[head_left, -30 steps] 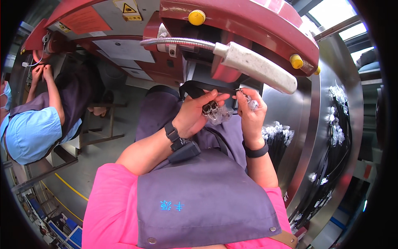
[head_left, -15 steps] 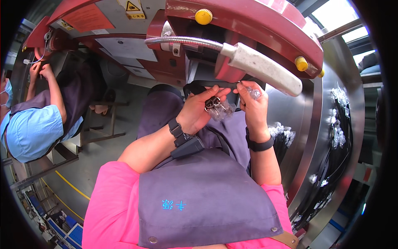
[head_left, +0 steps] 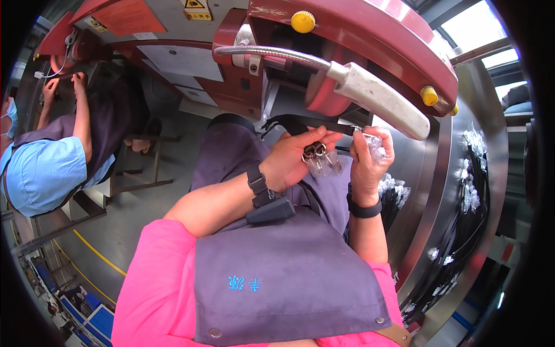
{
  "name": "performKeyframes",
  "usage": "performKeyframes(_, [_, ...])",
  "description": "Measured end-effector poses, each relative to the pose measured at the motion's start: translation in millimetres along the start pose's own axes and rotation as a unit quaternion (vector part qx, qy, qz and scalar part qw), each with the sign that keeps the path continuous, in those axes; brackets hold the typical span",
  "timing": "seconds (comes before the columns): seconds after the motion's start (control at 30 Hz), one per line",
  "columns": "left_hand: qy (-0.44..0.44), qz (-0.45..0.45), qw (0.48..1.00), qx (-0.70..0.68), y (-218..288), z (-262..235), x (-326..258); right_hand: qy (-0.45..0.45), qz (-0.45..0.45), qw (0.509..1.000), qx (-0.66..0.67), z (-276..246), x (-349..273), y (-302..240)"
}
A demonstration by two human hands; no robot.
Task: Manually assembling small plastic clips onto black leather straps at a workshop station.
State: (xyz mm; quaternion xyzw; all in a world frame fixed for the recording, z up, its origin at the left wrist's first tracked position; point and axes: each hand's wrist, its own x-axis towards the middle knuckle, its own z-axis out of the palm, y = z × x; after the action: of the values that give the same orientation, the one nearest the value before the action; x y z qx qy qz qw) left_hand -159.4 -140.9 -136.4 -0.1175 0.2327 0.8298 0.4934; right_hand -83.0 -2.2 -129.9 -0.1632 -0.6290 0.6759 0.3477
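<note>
A black strap (head_left: 290, 122) runs across in front of me below the machine's pale handle. My left hand (head_left: 290, 157) is closed on it, thumb on top. Dark fittings with metal rings (head_left: 316, 151), partly wrapped in clear plastic, hang at the left hand's fingers. My right hand (head_left: 367, 168) pinches the strap's right end, its fingers curled around a clear plastic wrapping (head_left: 377, 151). What sits inside that wrapping is hard to make out. Between the two hands a short length of strap is stretched. My fingers partly cover it.
A red machine with yellow knobs (head_left: 303, 22), a red wheel (head_left: 328, 92) and a pale handle (head_left: 381, 103) stands close ahead. Bundled black straps with plastic-wrapped ends (head_left: 471, 196) lie on a metal surface at right. At left, a person in a blue shirt (head_left: 55, 179) sits at another machine.
My right hand has moved right, away from the left hand, with more strap showing between them. The camera view has shifted slightly. At left, the other person's hands have moved apart.
</note>
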Motion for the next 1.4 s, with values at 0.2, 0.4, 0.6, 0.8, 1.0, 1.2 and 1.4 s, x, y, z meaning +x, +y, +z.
performKeyframes(0.2, [-0.037,-0.028,0.999,0.016,-10.0,-16.2,-0.2,-0.114,-0.08,0.989,-0.058,-5.9,-2.8,-5.0])
performKeyframes(0.4, [0.019,-0.088,0.994,0.058,-1.3,-12.4,-5.4,-0.07,0.005,0.989,-0.132,-6.8,-10.4,-19.5])
performKeyframes(0.6, [0.034,-0.104,0.993,0.042,-11.4,-14.1,-3.9,0.004,0.095,0.993,-0.071,-3.6,-10.0,-20.4])
performKeyframes(0.8, [0.039,-0.106,0.991,0.07,-10.5,-10.7,-10.2,0.071,0.115,0.989,-0.055,-15.9,2.2,-10.7])
performKeyframes(1.0, [0.003,-0.113,0.991,0.07,-4.0,-29.6,-13.9,0.127,0.081,0.975,-0.161,-37.6,15.2,11.7])
performKeyframes(1.2, [-0.012,-0.095,0.988,0.121,1.8,-35.8,-10.6,0.081,0.026,0.988,-0.133,-42.0,11.5,13.8])
performKeyframes(1.4, [-0.049,-0.075,0.987,0.131,-0.4,-33.0,-8.1,-0.19,0.24,0.95,-0.067,-33.5,-3.8,-1.6])
